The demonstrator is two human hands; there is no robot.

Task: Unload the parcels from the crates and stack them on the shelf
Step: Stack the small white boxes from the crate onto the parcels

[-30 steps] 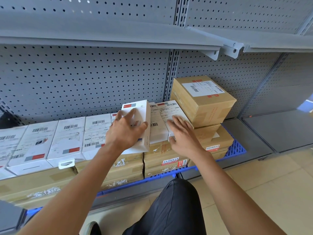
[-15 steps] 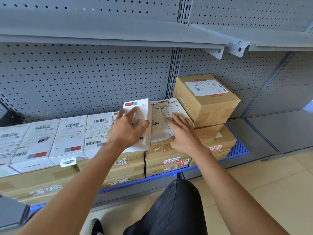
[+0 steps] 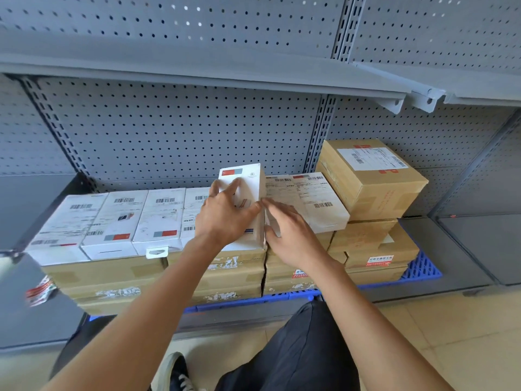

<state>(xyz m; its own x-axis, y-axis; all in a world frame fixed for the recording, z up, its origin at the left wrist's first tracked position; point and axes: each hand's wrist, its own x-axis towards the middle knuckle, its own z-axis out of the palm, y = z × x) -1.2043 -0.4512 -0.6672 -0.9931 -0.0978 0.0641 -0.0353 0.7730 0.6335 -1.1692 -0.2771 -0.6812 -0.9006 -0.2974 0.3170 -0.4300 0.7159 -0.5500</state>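
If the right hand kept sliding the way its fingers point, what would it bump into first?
Most likely the tilted white box held by the left hand; the right hand has fingertips already at its edge, though depth is unclear.

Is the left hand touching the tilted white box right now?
Touching. The head view shows the left hand spread over the tilted white cardboard box, fingers across its top face and thumb at its right edge.

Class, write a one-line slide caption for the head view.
Left hand grips an upright white box while the right hand steadies flat white parcels on the shelf.
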